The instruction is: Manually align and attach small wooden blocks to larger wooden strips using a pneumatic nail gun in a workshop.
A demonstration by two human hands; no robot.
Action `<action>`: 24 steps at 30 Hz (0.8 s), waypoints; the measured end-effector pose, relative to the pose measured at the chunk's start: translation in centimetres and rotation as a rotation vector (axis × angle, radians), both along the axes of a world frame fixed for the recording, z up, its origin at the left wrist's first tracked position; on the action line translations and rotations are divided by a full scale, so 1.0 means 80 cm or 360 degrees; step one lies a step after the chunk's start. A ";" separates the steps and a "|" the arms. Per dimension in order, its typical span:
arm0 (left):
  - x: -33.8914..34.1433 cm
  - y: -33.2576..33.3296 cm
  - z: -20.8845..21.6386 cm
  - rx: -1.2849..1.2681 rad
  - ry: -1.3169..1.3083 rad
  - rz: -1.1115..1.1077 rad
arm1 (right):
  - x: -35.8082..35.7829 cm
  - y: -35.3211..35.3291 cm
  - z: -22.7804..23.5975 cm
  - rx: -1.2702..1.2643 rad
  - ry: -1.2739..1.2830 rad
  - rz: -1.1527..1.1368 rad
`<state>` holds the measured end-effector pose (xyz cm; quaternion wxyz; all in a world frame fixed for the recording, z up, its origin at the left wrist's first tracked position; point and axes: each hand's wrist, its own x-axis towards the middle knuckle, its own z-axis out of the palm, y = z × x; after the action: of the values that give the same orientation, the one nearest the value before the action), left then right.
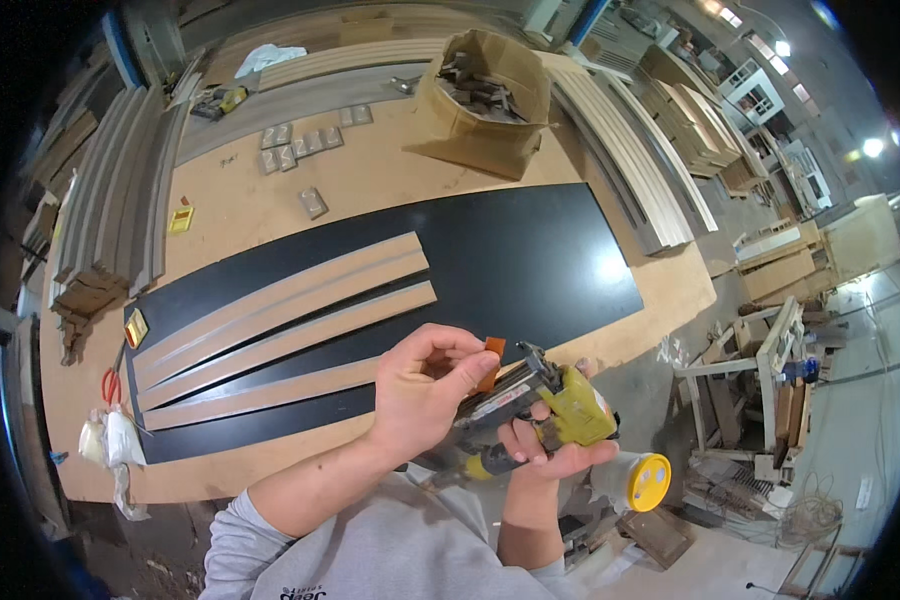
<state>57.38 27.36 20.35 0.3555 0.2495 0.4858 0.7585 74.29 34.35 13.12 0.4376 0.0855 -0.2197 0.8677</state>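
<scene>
My left hand [425,385] pinches a small orange strip [492,360] between thumb and fingers; it resembles a stick of staples. The strip sits right beside the long metal magazine of a yellow-green nail gun [582,408], and I cannot tell whether they touch. My right hand [535,445] is wrapped round the gun's dark grip from below, its thumb stretched to the right. The gun is held in front of my body, past the near table edge. Behind my left hand, several long brown strips [300,290] lie on a black panel [510,240].
On the wooden table board [240,205] stand a cardboard box [480,130] of dark offcuts and small grey blocks [313,203]. At the left are red-handled scissors [111,385], white bags [122,437] and stacked profiles [120,200]. A yellow-lidded tub [650,482] stands lower right.
</scene>
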 end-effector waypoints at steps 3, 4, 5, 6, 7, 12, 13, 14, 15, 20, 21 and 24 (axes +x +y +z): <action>-0.001 0.025 -0.004 -0.0036 0.0056 0.0059 | -0.001 0.032 0.003 -0.0012 -0.0020 0.0049; -0.003 0.030 -0.004 -0.0042 0.0064 0.0073 | -0.002 0.042 0.003 -0.0010 0.0002 0.0091; -0.005 0.034 -0.004 -0.0068 0.0110 0.0044 | -0.004 0.052 0.003 -0.0005 0.0024 0.0132; -0.005 0.036 -0.004 -0.0096 0.0157 0.0020 | -0.006 0.060 0.001 -0.0010 0.0032 0.0150; -0.004 0.039 -0.003 -0.0099 0.0164 0.0038 | -0.008 0.068 -0.001 -0.0016 0.0072 0.0209; -0.012 0.055 0.010 -0.0344 0.0560 -0.0137 | -0.023 0.097 -0.006 -0.0021 0.0146 0.0296; -0.016 0.057 0.008 -0.0359 0.0693 -0.0132 | -0.027 0.103 -0.007 -0.0027 0.0152 0.0314; -0.021 0.061 0.006 -0.0358 0.0704 -0.0119 | -0.032 0.109 -0.008 -0.0035 0.0159 0.0331; -0.025 0.061 0.005 -0.0297 0.0743 -0.0126 | -0.036 0.111 -0.009 -0.0030 0.0165 0.0340; -0.057 0.071 0.014 -0.0542 0.0896 -0.0390 | -0.051 0.123 -0.023 -0.0188 0.0198 0.0416; -0.060 0.078 0.015 -0.0543 0.0896 -0.0394 | -0.053 0.124 -0.028 -0.0190 0.0198 0.0412; -0.061 0.104 0.012 -0.0544 0.0752 -0.0419 | -0.057 0.127 -0.041 -0.0290 0.0232 0.0425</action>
<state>52.48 35.70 21.28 0.3647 0.4161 0.6388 0.5346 69.75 44.54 9.83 0.3392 0.1368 -0.0946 0.9259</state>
